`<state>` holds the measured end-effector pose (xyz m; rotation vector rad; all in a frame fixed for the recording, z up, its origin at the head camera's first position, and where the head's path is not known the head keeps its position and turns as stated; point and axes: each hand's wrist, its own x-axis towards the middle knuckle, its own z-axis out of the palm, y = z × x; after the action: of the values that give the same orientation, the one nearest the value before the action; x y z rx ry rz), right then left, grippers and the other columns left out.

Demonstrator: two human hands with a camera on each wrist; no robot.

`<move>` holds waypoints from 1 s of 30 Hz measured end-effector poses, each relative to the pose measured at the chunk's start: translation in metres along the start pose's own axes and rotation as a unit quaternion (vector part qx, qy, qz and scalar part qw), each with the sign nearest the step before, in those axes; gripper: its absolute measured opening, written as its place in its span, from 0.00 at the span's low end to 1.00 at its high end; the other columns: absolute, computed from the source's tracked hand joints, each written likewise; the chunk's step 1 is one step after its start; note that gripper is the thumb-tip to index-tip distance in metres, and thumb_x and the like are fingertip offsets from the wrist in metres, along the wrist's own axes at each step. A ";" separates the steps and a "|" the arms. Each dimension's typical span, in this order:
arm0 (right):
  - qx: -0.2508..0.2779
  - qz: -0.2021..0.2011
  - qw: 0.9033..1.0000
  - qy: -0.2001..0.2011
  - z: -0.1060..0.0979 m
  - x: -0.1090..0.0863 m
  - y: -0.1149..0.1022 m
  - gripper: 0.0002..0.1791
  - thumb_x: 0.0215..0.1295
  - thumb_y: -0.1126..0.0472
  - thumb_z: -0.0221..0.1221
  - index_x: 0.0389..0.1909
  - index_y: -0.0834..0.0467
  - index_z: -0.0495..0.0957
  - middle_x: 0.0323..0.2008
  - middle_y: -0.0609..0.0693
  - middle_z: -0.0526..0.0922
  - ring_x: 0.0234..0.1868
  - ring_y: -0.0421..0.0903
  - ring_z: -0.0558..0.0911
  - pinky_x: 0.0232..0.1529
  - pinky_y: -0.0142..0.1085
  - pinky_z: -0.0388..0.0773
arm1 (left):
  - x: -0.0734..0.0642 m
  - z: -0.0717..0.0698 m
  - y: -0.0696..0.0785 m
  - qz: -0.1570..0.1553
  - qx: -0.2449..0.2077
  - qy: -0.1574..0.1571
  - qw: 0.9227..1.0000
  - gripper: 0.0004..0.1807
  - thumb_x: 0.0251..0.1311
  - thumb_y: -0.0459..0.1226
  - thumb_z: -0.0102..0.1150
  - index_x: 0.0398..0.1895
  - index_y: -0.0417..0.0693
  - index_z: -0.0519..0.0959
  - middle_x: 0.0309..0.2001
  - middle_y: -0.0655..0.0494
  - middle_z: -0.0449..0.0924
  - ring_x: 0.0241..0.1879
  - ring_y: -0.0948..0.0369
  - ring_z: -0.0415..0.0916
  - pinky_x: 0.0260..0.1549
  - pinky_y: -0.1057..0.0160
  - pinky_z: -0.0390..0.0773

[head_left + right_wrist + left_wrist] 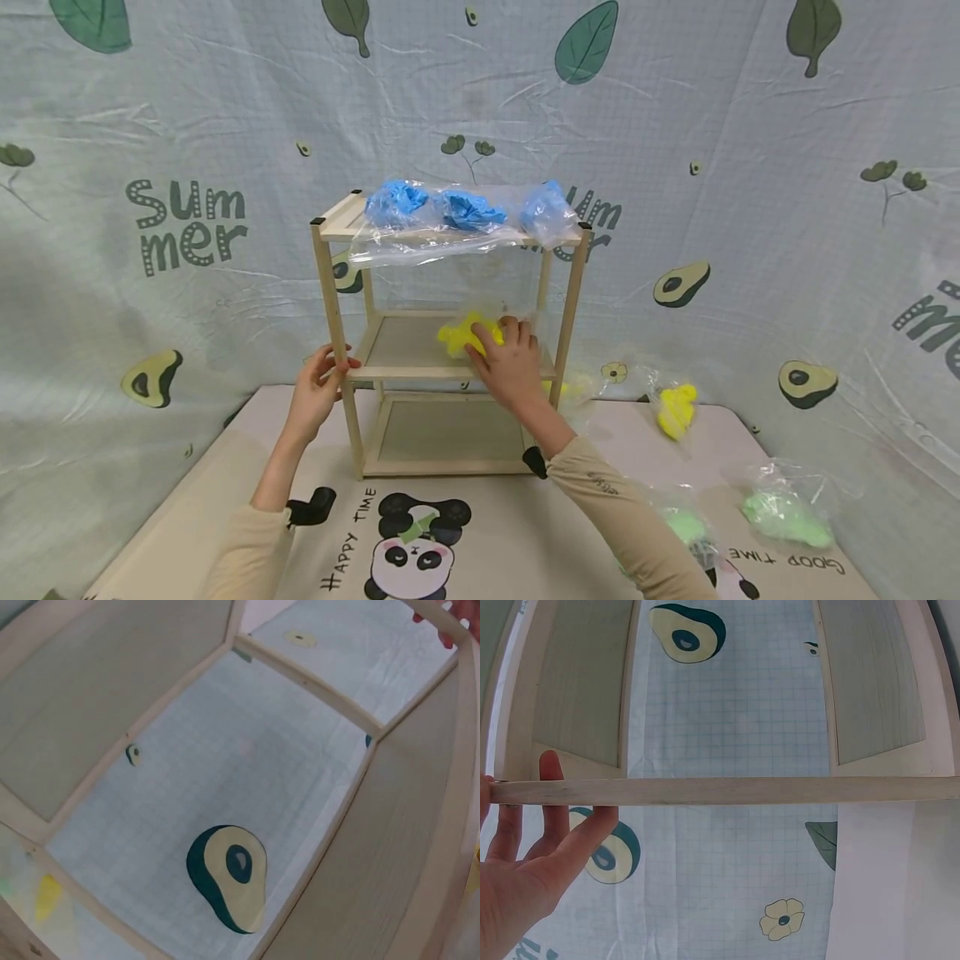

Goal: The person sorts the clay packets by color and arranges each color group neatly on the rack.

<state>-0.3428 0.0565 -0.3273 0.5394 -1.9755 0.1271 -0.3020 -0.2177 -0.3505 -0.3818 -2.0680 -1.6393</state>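
Note:
A three-tier wooden shelf rack point(420, 372) stands at the middle of the table. My left hand point(313, 396) holds its left front post point(727, 791) at the height of the middle tier, fingers around the wood. On that tier lies a bright yellow lump in a clear plastic bag point(453, 337). My right hand point(513, 367) grips this bag from above with bent fingers, covering its right part. Three clear bags with crumpled blue contents point(470, 210) lie in a row on the top tier. The right wrist view mostly shows the rack's frame and panels.
Right of the rack lie another yellow bag point(677, 411) and a partly hidden one point(577, 388) behind the right post. Pale green bags point(786, 517) point(686, 527) rest at the table's right front. A printed cloth point(465, 100) hangs behind.

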 end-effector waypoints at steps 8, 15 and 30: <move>0.010 -0.006 0.999 -0.044 -0.001 -0.014 -0.002 0.15 0.64 0.49 0.51 0.49 0.49 0.67 0.49 0.64 0.66 0.40 0.56 0.69 0.30 0.43 0.67 | -0.002 -0.001 -0.002 0.004 0.003 0.002 1.000 0.09 0.64 0.37 0.44 0.46 0.58 0.69 0.32 0.77 0.75 0.34 0.75 0.73 0.27 0.68 0.76; 0.056 -0.037 0.995 -0.074 -0.007 -0.024 0.002 0.19 0.64 0.52 0.51 0.55 0.51 0.66 0.57 0.60 0.59 0.48 0.56 0.63 0.40 0.47 0.68 | -0.001 0.000 -0.001 0.012 -0.007 0.006 1.000 0.10 0.64 0.37 0.45 0.44 0.62 0.69 0.32 0.76 0.75 0.33 0.75 0.74 0.27 0.69 0.76; 0.080 -0.139 0.975 -0.155 -0.022 -0.034 0.011 0.32 0.56 0.51 0.57 0.58 0.62 0.61 0.58 0.58 0.68 0.55 0.53 0.68 0.55 0.46 0.66 | 0.000 0.001 -0.002 0.001 0.000 0.011 1.000 0.09 0.64 0.37 0.45 0.45 0.58 0.70 0.32 0.77 0.75 0.34 0.75 0.73 0.27 0.68 0.76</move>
<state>-0.3167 0.0837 -0.3451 0.9864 -2.1775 0.0276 -0.3030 -0.2174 -0.3519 -0.3635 -2.0499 -1.6351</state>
